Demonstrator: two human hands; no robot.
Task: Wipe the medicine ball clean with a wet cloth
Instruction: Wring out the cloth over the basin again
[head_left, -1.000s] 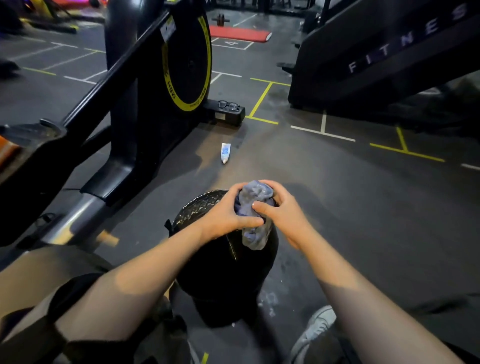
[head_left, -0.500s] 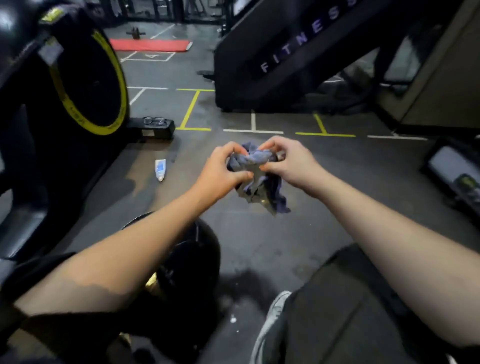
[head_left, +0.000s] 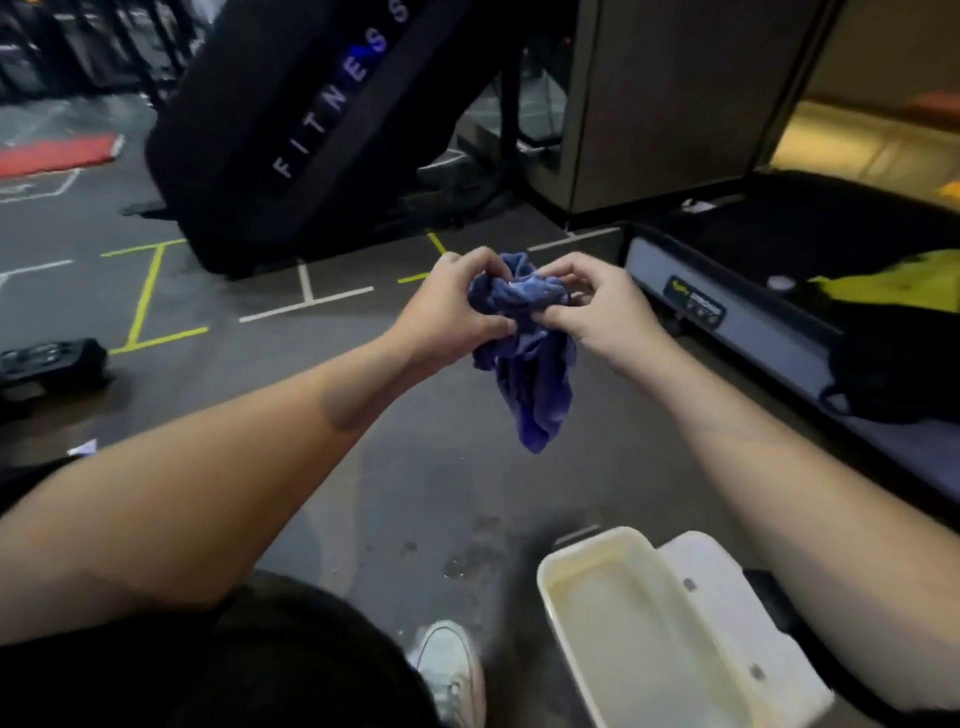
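I hold a crumpled blue cloth (head_left: 524, 353) in the air in front of me with both hands. My left hand (head_left: 447, 312) pinches its left upper part and my right hand (head_left: 605, 317) pinches its right upper part. The rest of the cloth hangs down between them. The medicine ball is out of view. A white plastic tub (head_left: 566, 644) holding cloudy liquid sits on the floor below my right forearm.
A black machine marked FITNESS (head_left: 311, 130) stands ahead on the dark gym floor with yellow and white lines. A treadmill deck (head_left: 727, 312) with a black and yellow bag (head_left: 893, 332) lies to the right. My white shoe (head_left: 447, 670) is beside the tub.
My view has swung right, away from the medicine ball, which has left the frame. The cloth came off the ball and stays in both hands; the white tub has come into view.
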